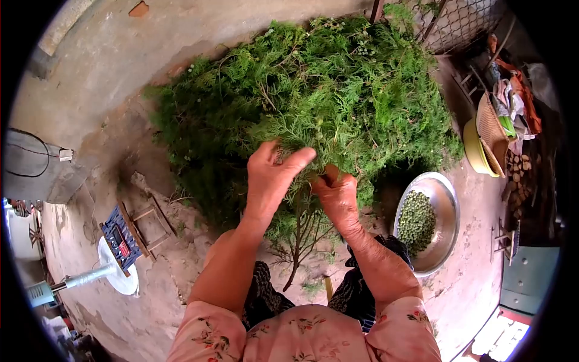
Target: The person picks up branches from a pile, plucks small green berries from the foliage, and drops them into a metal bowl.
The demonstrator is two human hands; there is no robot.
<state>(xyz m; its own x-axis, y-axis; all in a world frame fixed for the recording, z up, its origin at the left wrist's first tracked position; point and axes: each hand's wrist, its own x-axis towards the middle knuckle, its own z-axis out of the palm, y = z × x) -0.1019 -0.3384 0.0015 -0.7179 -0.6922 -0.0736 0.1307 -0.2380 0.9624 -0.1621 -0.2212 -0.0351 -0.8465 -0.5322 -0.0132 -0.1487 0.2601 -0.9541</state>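
Observation:
A leafy evergreen branch [300,232] stands between my knees, its bare stem pointing down toward me and its flat green sprays rising between my hands. My left hand [271,181] is at the left of these sprays, thumb stretched out and apart from the bent fingers. On the other side, my right hand [339,196] has its fingers pinched together at the foliage of the branch; the fingertips are partly hidden. Beyond both hands lies a big heap of cut evergreen branches [362,90]. To the right, a metal basin [445,226] holds many small green cones [416,222].
A yellow tub [473,148] with a woven basket [491,130] leaning on it is at the right, near bags. A small stool [126,232] and a white fan [114,271] are at the left. A wall [120,54] runs behind the heap.

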